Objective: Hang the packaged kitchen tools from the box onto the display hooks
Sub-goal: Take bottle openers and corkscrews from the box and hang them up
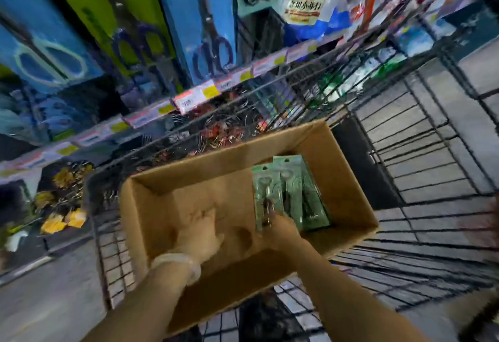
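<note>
**Reaching into the box for the next packs**

Head view: we look down into an open cardboard box (348, 174) that sits in a black wire cart (421, 158). Probably it is there so the stock stays close to the shelf while we work. The green packaged tools (291, 190) stand on edge in a small stack against the right inner wall of the box, hang-holes up, which makes them easy to take by the top or the lower end.

Our right hand (283, 229) is at the lower end of the front pack and touches it; the picture is blurred, so we cannot tell if the fingers already hold it. Our left hand (201, 231) is low inside the box, near the bare bottom, with the fingers seemingly relaxed and holding nothing.

Above the cart, packaged scissors (213, 53) hang over a row of price tags (199, 93). We judge that no pack is lifted yet.
</note>
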A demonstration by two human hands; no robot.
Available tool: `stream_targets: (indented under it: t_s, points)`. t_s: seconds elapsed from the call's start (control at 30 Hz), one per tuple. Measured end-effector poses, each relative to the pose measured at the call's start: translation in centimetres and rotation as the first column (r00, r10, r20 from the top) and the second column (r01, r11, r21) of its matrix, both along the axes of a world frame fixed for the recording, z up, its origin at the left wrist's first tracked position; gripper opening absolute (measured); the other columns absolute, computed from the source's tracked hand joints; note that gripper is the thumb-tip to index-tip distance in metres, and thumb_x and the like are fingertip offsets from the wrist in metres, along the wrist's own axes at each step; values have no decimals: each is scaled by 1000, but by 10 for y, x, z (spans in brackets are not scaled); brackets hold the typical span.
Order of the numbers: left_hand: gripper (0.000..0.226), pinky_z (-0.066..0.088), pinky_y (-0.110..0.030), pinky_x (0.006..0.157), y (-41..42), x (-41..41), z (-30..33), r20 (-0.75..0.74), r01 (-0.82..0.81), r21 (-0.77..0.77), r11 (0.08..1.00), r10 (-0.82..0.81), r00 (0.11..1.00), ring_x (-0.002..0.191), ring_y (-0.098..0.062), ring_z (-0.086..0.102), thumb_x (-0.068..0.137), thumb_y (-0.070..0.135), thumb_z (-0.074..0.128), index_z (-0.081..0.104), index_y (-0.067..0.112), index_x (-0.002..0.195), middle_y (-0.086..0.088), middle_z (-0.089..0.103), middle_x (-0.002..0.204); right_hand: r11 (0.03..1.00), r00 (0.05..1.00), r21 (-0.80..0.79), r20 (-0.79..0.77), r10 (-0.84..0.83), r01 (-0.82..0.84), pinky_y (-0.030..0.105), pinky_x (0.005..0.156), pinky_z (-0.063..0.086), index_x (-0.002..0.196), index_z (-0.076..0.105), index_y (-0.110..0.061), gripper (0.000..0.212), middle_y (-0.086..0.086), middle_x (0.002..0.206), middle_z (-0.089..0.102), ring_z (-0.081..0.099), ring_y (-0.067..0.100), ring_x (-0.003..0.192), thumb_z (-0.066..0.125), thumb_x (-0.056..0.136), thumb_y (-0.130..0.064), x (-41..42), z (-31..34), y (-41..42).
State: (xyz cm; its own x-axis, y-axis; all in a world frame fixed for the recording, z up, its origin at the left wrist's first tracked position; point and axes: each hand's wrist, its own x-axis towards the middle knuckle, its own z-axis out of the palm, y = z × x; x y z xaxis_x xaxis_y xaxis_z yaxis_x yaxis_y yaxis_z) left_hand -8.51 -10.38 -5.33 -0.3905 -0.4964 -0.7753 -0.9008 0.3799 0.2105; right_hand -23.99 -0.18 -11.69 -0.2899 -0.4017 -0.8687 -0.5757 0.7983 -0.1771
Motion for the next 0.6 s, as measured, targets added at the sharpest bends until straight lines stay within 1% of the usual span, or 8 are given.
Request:
stream_targets:
  t_s: [0.07,0.1,0.2,0.3,0.4,0.47,0.53,0.6]
  points:
    - [67,31,-37,111,3,-3,-18,20,-84,15,996,84,996,137,-26,33,94,39,51,21,17,150,-5,35,149,999,1000,32,13,-5,4,37,100,43,132,42,-11,57,10,126,53,50,26,118,67,85,-31,-13,-11,6]
    - [67,32,-37,110,5,-4,-25,38,-113,30,993,111,993,136,-26,34,94,39,52,22,17,149,-5,37,149,998,1000,52,18,-22,21,36,99,45,132,42,-12,60,10,124,53,51,26,115,69,83,-31,-17,-18,8]
    - [66,32,-36,110,10,-3,-40,100,-177,61,982,170,980,135,-27,35,93,40,53,25,17,148,-5,40,146,982,986,101,17,-163,161,38,95,49,137,35,-15,69,9,124,49,55,25,107,72,80,-27,-23,-38,9]
    - [66,37,-37,107,11,0,-54,111,-236,72,969,228,967,132,-26,38,91,41,56,28,20,147,-5,44,142,957,961,97,-8,-275,275,41,103,45,144,22,-13,72,14,135,38,49,30,119,65,86,-19,-31,-55,2]
    - [63,38,-36,106,9,4,-66,119,-269,78,960,259,959,130,-25,41,89,41,57,34,20,144,-3,46,141,913,919,111,-8,-395,393,42,107,38,150,5,-14,91,18,148,28,40,36,131,68,84,-15,-36,-73,-6]
    - [63,39,-37,105,8,3,-72,114,-304,84,949,294,949,130,-25,41,89,39,59,35,19,144,-4,47,139,876,883,113,-22,-469,468,46,111,32,151,-4,-16,102,18,153,19,27,39,138,71,82,-20,-35,-87,-9]
    - [64,39,-38,105,7,2,-78,109,-328,93,940,318,942,130,-25,40,90,38,59,33,18,145,-5,45,140,889,895,104,-84,-439,446,50,113,24,150,-9,-16,110,20,154,12,14,40,142,74,79,-31,-33,-95,-12]
    - [66,38,-37,107,6,0,-84,106,-336,105,936,325,940,132,-25,39,91,37,58,30,18,147,-5,42,143,939,935,103,-173,-309,329,49,112,23,149,-12,-12,113,23,153,9,12,40,141,72,79,-43,-29,-104,-15]
